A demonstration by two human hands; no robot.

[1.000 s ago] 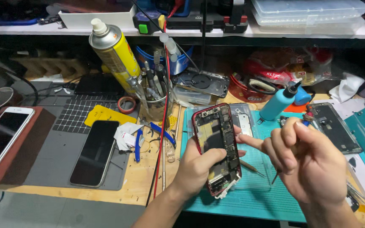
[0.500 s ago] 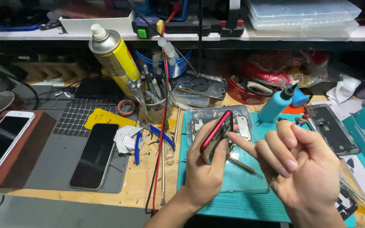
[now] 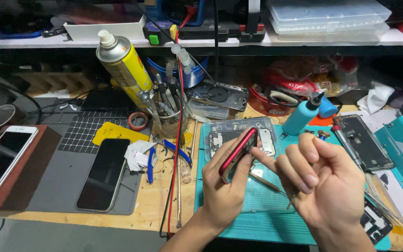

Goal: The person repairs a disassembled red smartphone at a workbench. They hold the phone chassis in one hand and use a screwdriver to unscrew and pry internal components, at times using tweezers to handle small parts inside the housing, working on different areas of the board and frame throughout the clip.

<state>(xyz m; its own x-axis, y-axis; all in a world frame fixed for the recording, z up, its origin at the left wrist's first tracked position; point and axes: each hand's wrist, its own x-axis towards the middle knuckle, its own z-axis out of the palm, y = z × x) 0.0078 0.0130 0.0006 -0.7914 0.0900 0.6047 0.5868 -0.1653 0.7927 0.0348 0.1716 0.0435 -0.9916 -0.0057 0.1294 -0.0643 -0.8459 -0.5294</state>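
Two whole phones lie at the left side of the workbench (image 3: 71, 221): a white phone (image 3: 3, 158) near the left edge, and a black phone (image 3: 102, 172) on the grey mat (image 3: 54, 186), both still closed up. Next to them lie blue pliers (image 3: 151, 163), and a cup of tools (image 3: 166, 114) stands further back with a yellow spray can (image 3: 122, 63) leaning by it.

In the middle, over the green mat (image 3: 262, 210), my left hand (image 3: 227, 186) grips the red phone (image 3: 238, 150). I hold it tilted up on its edge, so I see its red side and not much of what is inside. I think its screen is already off, but I cannot tell how many parts are out. A grey tray (image 3: 253, 130) with phone parts sits just behind it.

My right hand (image 3: 323, 186) is curled, with one finger pointing at the red phone. A thin tool (image 3: 291, 201) seems to poke out under it. I cannot tell if I am pinching it.

Toward the right edge stand a blue bottle (image 3: 304, 114) and a bare phone frame (image 3: 364, 142). I think plenty of work is left.
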